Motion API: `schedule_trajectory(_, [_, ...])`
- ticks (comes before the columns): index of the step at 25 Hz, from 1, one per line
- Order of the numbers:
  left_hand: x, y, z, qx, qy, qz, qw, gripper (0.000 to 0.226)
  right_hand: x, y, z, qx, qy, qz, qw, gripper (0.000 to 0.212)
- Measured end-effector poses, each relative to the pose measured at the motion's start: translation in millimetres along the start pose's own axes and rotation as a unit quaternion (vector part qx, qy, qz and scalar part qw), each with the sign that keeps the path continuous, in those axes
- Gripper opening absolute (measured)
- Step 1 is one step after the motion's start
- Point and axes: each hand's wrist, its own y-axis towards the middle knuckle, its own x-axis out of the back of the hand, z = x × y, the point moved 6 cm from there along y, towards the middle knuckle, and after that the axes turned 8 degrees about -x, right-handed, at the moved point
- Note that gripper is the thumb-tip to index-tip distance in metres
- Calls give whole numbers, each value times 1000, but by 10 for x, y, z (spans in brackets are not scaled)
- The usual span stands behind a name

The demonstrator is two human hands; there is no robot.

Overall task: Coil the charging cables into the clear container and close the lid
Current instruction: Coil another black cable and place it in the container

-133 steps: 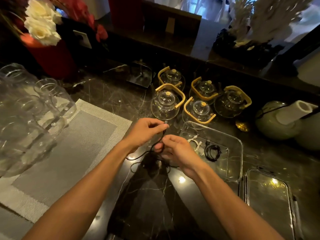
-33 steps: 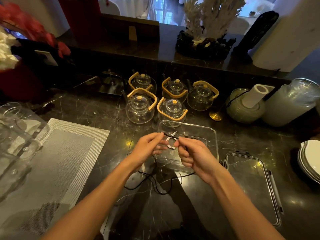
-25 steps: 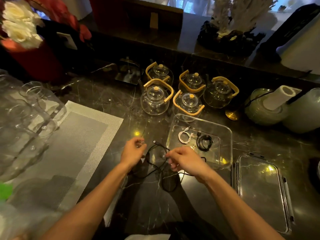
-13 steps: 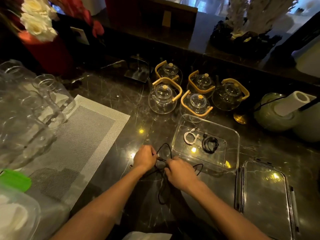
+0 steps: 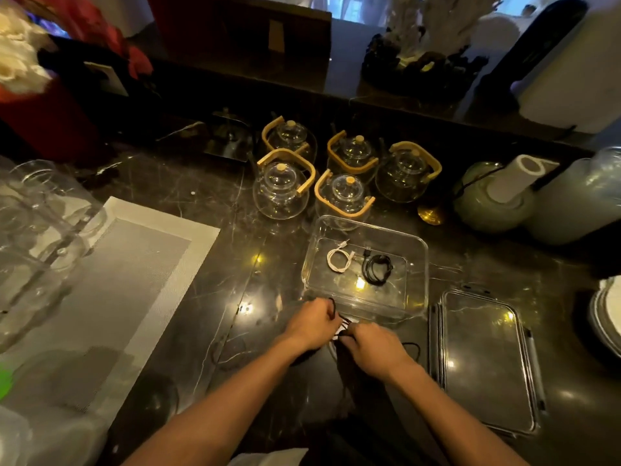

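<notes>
- Two bare forearms reach in from the near edge, and the two hands meet over the dark marble bench, close in front of the clear container.
- The left hand has its fingers curled around a loop of one black cable; a small arc of this cable shows above the knuckles.
- The right hand is also curled, and it pinches the same cable just beside the left hand. One loose loop of it lies on the bench to the right of this hand.
- The clear container stands open just behind the hands. Two coiled cables lie on its floor — one white cable at the left and one coiled black cable at the right, near each other; I cannot tell if they touch.
- One clear lid lies flat on the bench at the right of the container, apart from it.
- At the left there is one grey placemat, and past it several clear glass vessels; their number I cannot count.
- Behind the container stand five glass teapots with yellow handles, two in the nearer row and three farther.
- To the right of the teapots stand one green jar with a white roll leaning over it, and one large pale jar.
- At the far right edge is a stack of white plates, only partly in view.
- Farthest, on the back ledge — one white coral ornament, and at the left one red vase with white flowers.
</notes>
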Motion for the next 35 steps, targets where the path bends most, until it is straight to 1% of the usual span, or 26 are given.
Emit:
schedule_trajectory(2, [-70, -4, -133, -34, -21, 34, 999, 37, 180, -86, -187, -15, 104, -14, 994, 27])
schedule_trajectory(3, [-90, -10, -214, -41, -70, 57, 995, 46, 296, -120, -274, -26, 165, -31, 986, 34])
schedule_trajectory(4, [-98, -18, -316, -47, -122, 83, 988, 56, 421, -148, -351, -36, 225, -50, 972, 40])
schedule_trajectory(5, [-88, -24, -429, -56, -150, 107, 981, 64, 545, -174, -419, -47, 279, -69, 957, 42])
schedule_trajectory(6, [-46, -23, -547, -79, -148, 121, 978, 68, 649, -197, -470, -58, 327, -84, 940, 43])
schedule_trajectory(7, [19, -12, -666, -105, -129, 127, 978, 67, 742, -222, -528, -72, 378, -93, 918, 41])
schedule_trajectory(8, [100, -1, -780, -128, -116, 130, 976, 60, 817, -242, -598, -90, 438, -94, 889, 35])
schedule_trajectory(9, [196, 9, -892, -151, -114, 133, 973, 48, 888, -264, -682, -108, 505, -91, 852, 29])
schedule_trajectory(10, [289, 25, -1002, -171, -127, 136, 968, 37, 951, -292, -774, -122, 569, -82, 809, 29])
schedule_trajectory(11, [383, 38, -1102, -186, -152, 134, 962, 28, 991, -309, -847, -128, 622, -63, 770, 33])
schedule_trajectory(12, [471, 51, -1199, -199, -184, 128, 954, 20, 1008, -328, -906, -129, 653, -40, 745, 38])
schedule_trajectory(13, [547, 64, -1296, -210, -225, 117, 944, 17, 1004, -345, -944, -126, 664, -15, 737, 41])
schedule_trajectory(15, [654, 85, -1495, -226, -314, 90, 917, 25, 923, -366, -944, -113, 662, 32, 740, 38])
schedule_trajectory(17, [658, 107, -1689, -232, -386, 80, 889, 20, 801, -390, -901, -100, 660, 69, 742, 32])
schedule_trajectory(18, [618, 117, -1761, -227, -408, 78, 881, 17, 752, -400, -868, -92, 658, 84, 742, 32])
schedule_trajectory(19, [563, 123, -1814, -219, -417, 72, 879, 16, 717, -413, -837, -83, 656, 97, 744, 32])
schedule_trajectory(22, [394, 153, -1896, -199, -372, 38, 906, 23, 654, -461, -743, -55, 639, 133, 755, 31])
schedule_trajectory(23, [345, 167, -1902, -186, -375, 35, 908, 26, 641, -481, -698, -43, 631, 144, 761, 28])
schedule_trajectory(25, [236, 195, -1932, -153, -435, 51, 886, 29, 615, -522, -628, -31, 626, 156, 764, 22])
schedule_trajectory(27, [159, 203, -1992, -137, -488, 69, 859, 28, 567, -547, -610, -43, 652, 156, 741, 17])
schedule_trajectory(28, [125, 209, -2027, -135, -499, 77, 853, 28, 550, -550, -624, -53, 663, 147, 732, 13])
schedule_trajectory(29, [93, 212, -2060, -135, -500, 83, 852, 27, 547, -548, -669, -63, 656, 132, 741, 12])
schedule_trajectory(30, [61, 213, -2094, -134, -498, 84, 853, 27, 551, -542, -730, -68, 621, 115, 772, 16])
schedule_trajectory(32, [16, 208, -2123, -123, -498, 83, 854, 27, 612, -530, -813, -41, 491, 64, 868, 30])
schedule_trajectory(33, [4, 202, -2121, -119, -499, 80, 855, 27, 640, -525, -825, -25, 434, 45, 900, 33])
schedule_trajectory(35, [-21, 198, -2130, -110, -499, 65, 857, 28, 664, -503, -903, 2, 376, 29, 926, 27])
